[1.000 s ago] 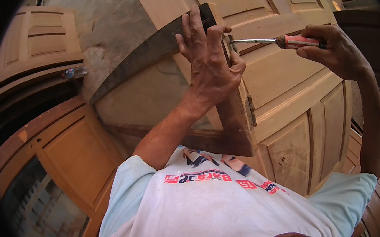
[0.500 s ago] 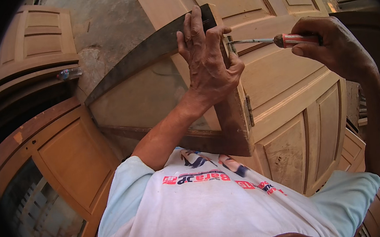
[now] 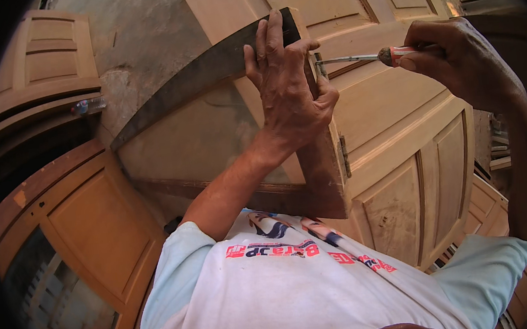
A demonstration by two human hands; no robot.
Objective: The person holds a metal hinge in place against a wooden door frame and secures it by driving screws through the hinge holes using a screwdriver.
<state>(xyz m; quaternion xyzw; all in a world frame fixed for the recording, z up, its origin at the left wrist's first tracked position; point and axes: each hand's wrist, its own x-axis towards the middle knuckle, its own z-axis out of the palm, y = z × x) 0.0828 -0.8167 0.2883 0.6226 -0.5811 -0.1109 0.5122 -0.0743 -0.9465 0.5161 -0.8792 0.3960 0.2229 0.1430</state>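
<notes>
A glazed wooden window frame with a dark, curved rail stands tilted in front of my chest. My left hand grips its upper right corner, some fingers stretched along the wood, the index finger and thumb at the narrow edge. Between those two sits a small metal hinge, partly covered. In my right hand is a screwdriver with a red and white handle, held level from the right. Its tip meets the edge at the hinge; the exact contact is too small to see. A second hinge is lower on the same edge.
Behind the frame lies a large pale panelled door. An orange-brown door with glass is at the left, near another panelled door. A plastic bottle lies beside it. Wood pieces are stacked at the right.
My right hand has turned slightly about the screwdriver handle and covers more of it. The screwdriver tip stays at the hinge, and my left hand keeps its place. The view has shifted a little.
</notes>
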